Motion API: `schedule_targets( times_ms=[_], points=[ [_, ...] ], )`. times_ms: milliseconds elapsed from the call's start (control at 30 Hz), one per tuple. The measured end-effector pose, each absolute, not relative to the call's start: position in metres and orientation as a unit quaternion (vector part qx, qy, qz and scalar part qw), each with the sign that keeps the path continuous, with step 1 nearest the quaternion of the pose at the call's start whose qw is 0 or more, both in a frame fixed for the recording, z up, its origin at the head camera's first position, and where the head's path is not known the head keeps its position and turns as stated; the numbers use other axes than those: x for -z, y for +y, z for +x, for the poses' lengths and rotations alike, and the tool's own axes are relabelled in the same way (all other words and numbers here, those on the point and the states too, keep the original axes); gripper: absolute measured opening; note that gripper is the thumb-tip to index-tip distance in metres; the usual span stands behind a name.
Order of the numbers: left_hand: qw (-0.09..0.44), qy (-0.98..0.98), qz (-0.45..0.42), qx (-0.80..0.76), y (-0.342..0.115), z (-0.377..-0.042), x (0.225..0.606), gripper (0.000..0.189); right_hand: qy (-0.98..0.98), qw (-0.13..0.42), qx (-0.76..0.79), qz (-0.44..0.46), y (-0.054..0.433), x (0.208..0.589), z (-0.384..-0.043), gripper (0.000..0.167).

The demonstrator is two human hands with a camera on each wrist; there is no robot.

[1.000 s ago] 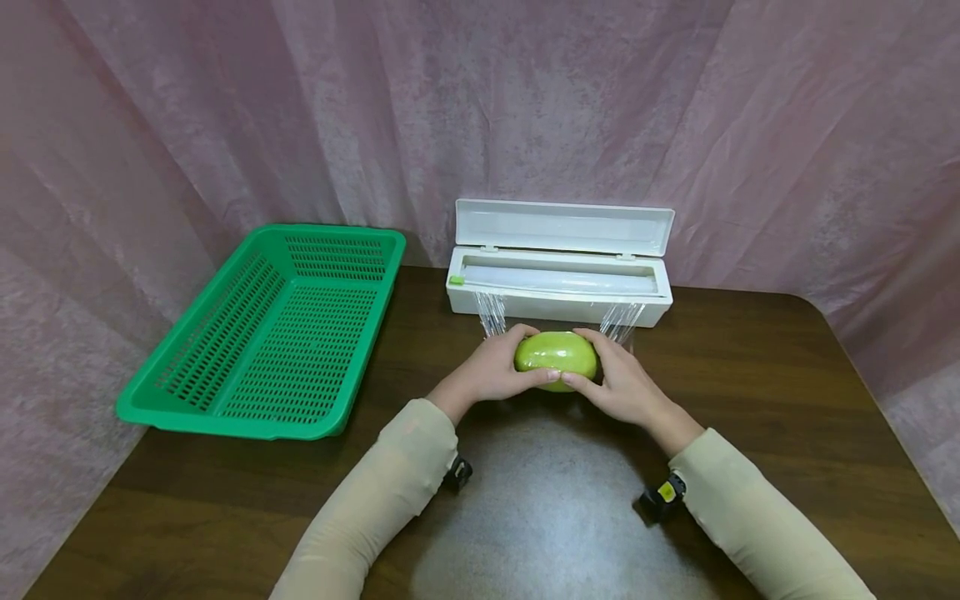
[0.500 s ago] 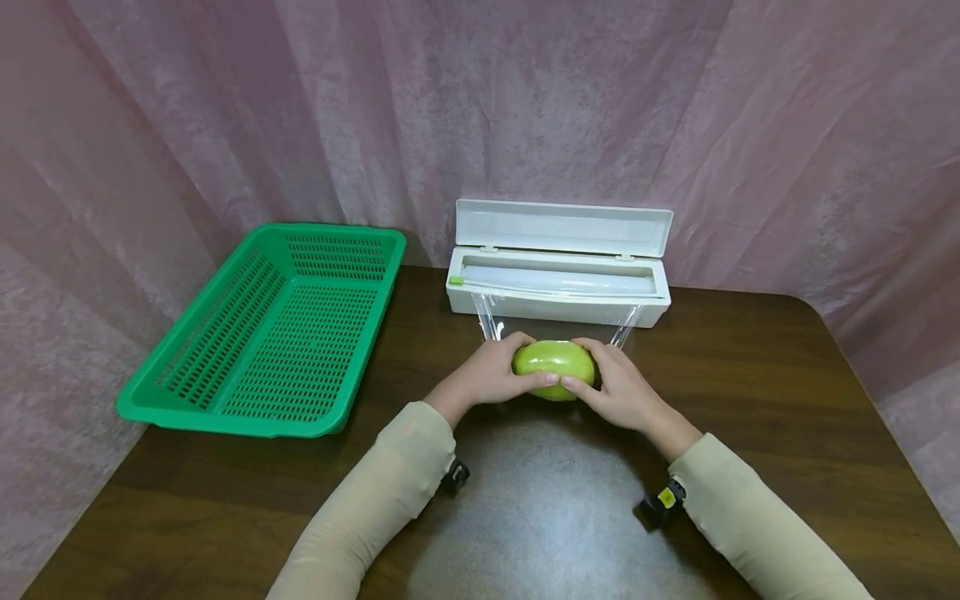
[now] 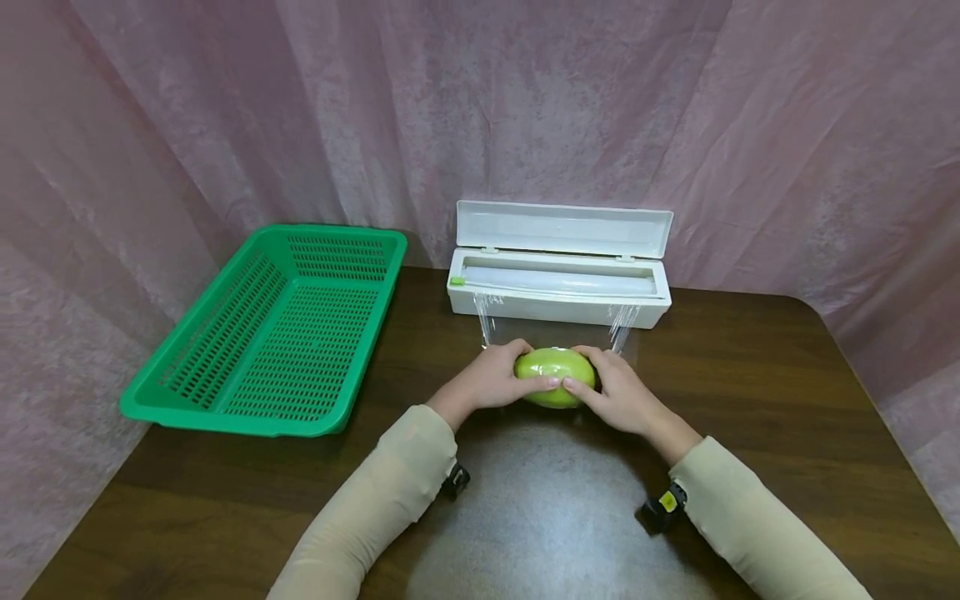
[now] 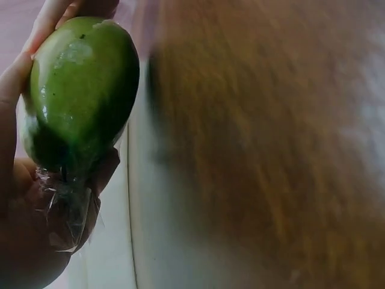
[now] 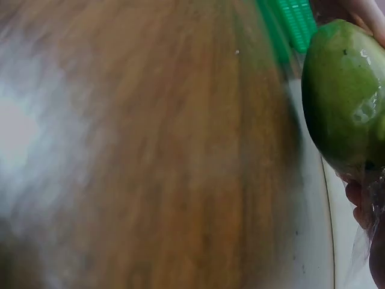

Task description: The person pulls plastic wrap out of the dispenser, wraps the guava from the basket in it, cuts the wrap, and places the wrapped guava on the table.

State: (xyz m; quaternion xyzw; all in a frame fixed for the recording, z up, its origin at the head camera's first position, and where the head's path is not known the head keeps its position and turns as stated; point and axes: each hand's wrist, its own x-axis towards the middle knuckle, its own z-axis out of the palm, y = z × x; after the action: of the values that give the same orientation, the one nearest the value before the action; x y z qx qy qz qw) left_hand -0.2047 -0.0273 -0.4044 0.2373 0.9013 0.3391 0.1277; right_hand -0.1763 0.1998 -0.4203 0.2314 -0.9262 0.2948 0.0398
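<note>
A green mango [image 3: 557, 367], partly covered in clear plastic wrap, is gripped at both ends over the table. My left hand [image 3: 491, 375] holds its left end and my right hand [image 3: 618, 390] its right end, thumbs nearly meeting on the near side. Bunched cling film [image 4: 71, 211] gathers at the mango's end by the left palm. Stretched film [image 3: 624, 323] runs from the hands back to a white cling film dispenser [image 3: 558, 310], whose lid stands raised over the roll. In the right wrist view the mango [image 5: 343, 96] hides part of the right fingers.
A green perforated plastic basket [image 3: 367, 350] stands on the left of the brown wooden table [image 3: 765, 400]. Behind the table hangs a pink curtain [image 3: 570, 100]. The dispenser sits at the table's back edge.
Both hands have drawn the mango toward the near side, away from the dispenser. More film shows between the dispenser and the hands. The basket and dispenser stay in place.
</note>
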Motion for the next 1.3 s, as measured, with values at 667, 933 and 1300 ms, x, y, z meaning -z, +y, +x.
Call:
schedule_targets(
  times_ms=[667,933,1300],
  points=[
    [0.082,0.925,0.278,-0.244,-0.027,-0.209,0.395,0.078,-0.929,0.057,-0.271,0.246,0.202,0.418,-0.183,0.078],
    [0.061,0.945,0.273,-0.168,-0.027,-0.208,0.392,0.087,-0.94,0.078,-0.221,0.248,0.199,0.416,-0.189,0.088],
    [0.068,0.941,0.262,-0.203,-0.031,-0.213,0.391,0.09,-0.936,0.081,-0.228,0.256,0.199,0.414,-0.196,0.087]
  ],
)
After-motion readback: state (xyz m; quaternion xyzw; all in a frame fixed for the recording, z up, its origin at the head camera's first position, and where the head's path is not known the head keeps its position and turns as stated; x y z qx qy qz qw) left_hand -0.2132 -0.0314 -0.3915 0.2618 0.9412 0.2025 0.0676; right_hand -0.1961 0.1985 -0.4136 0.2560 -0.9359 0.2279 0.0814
